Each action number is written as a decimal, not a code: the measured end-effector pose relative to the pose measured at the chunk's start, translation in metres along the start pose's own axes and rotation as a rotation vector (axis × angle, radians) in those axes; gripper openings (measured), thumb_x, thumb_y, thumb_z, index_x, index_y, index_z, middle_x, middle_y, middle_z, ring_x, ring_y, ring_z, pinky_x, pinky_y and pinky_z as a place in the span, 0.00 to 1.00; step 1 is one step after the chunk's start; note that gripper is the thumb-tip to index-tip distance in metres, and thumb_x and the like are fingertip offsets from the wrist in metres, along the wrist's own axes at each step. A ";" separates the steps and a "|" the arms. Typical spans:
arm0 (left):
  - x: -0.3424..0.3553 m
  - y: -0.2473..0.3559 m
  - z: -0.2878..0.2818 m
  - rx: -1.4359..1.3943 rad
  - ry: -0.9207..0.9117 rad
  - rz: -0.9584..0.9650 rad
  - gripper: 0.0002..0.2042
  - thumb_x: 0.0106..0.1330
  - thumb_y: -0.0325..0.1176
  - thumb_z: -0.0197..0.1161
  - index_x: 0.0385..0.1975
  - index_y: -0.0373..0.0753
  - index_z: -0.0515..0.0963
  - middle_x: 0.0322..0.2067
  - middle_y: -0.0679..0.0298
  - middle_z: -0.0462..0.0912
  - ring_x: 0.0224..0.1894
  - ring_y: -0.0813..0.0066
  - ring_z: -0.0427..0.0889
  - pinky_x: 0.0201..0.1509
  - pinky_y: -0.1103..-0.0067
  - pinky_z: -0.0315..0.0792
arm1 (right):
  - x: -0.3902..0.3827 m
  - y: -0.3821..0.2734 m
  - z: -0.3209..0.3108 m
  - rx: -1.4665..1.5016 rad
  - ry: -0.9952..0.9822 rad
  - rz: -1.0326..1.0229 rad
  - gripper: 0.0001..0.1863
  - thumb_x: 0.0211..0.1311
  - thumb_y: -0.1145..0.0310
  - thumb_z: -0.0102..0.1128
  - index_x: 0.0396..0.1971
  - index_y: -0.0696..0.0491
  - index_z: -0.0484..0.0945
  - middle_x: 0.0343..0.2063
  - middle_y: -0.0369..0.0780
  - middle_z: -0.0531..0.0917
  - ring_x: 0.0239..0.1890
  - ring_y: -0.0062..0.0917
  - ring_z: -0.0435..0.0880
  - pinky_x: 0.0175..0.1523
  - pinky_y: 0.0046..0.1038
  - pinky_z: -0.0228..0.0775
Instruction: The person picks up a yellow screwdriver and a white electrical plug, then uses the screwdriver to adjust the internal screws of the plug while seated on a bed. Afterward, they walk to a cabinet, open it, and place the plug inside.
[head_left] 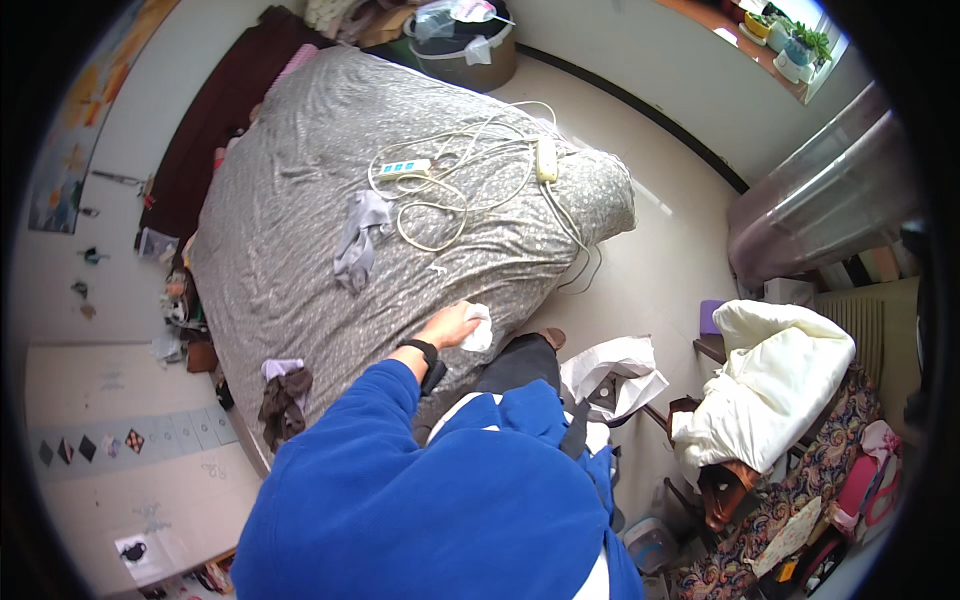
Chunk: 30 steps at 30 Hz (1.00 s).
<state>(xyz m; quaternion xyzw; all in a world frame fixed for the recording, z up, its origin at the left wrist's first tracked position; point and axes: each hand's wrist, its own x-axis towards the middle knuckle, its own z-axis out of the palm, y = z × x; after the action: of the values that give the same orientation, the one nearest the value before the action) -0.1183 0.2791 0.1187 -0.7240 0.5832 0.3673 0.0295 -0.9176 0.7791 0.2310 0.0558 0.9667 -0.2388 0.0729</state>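
My left hand [449, 326], at the end of a blue sleeve with a black watch [433, 370] on the wrist, is closed around a small crumpled white tissue [477, 328]; cloth instead of paper is possible. It hovers over the near edge of a bed with a grey patterned sheet [300, 180]. Beyond the hand lie a crumpled grey garment [362, 238] and a white power strip [405, 169] with loosely looped cable. To the right of my body stands an open white bag [625, 368] with something dark inside. My right hand does not show.
A dark brown garment [284, 402] lies at the bed's left corner. On the right, a white quilt [775, 370] is heaped over a chair near a patterned sofa cover [835, 455]. A round bin [470, 65] stands past the far bed edge. Cable hangs off the bed's right side.
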 end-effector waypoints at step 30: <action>0.116 -0.095 -0.150 0.269 -0.030 0.217 0.22 0.57 0.37 0.60 0.51 0.35 0.74 0.47 0.45 0.77 0.51 0.49 0.76 0.55 0.66 0.71 | -0.425 -0.135 0.165 1.428 -0.553 0.459 0.11 0.66 0.70 0.53 0.46 0.52 0.76 0.35 0.38 0.81 0.38 0.22 0.81 0.37 0.21 0.71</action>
<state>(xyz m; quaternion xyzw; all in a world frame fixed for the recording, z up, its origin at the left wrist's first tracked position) 0.0448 0.1433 0.1253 -0.6407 0.7013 0.2976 0.0951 -0.4999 0.5514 0.2188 0.2255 0.4914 -0.7844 0.3039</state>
